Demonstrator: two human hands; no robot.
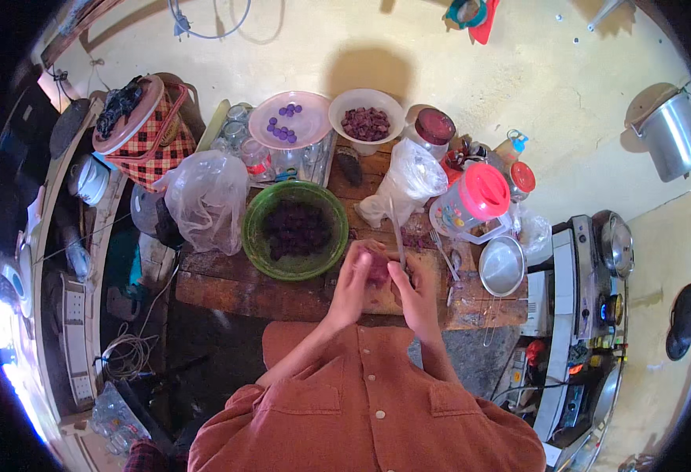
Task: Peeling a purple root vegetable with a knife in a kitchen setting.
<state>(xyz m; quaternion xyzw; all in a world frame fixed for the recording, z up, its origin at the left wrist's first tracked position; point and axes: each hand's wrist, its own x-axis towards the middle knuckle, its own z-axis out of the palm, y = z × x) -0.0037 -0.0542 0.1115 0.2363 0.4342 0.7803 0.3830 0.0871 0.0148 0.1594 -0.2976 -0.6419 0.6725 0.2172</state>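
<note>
My left hand (350,289) grips a peeled purple tuber piece (378,272), likely sweet potato, over the front of the wooden table (221,289). Close beside it, my right hand (416,298) holds a knife (397,227) by the handle, its blade pointing away from me. Beneath the hands is a pale wooden cutting board (431,268), with small purple scraps (417,242) behind the knife. To the left stands a green bowl (252,256) of dark purple chunks (298,230). Farther back, a white bowl (364,97) contains diced purple pieces (367,124).
A pink plate (289,124) with small purple balls rests over glass jars. Plastic bags (208,203), a pink-lidded pitcher (469,200), a fork (444,255) and a metal strainer (502,266) surround the work area. At right, a stove burner shows a blue flame (604,311).
</note>
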